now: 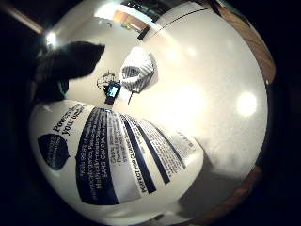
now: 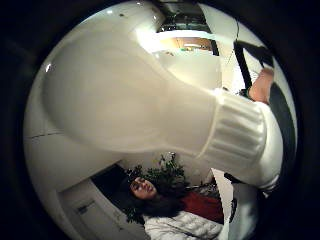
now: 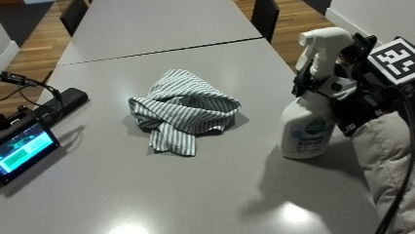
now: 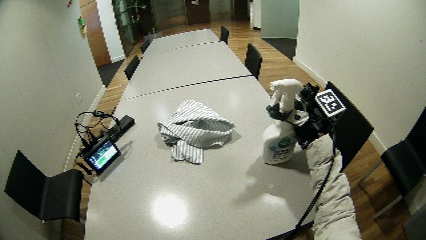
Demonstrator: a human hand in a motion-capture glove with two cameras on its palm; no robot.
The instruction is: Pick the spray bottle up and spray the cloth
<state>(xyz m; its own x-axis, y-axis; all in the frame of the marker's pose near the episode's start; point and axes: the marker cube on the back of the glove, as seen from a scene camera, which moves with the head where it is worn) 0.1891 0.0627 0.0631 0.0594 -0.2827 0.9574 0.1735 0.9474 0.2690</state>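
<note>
fingers of the gloved right hand curl round the neck of the spray bottle, just under its trigger head, a hold that likely keeps the trigger in reach. its nozzle faces the striped cloth, which lies crumpled on the table, apart from the bottle, whose base seems to rest there.

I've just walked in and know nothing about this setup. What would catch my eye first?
Probably the white spray bottle, standing on the grey table near its right edge, with a black-gloved right hand wrapped round its neck. Next, the crumpled striped cloth lying mid-table, apart from the bottle. A small lit screen sits at the table's left edge.
</note>
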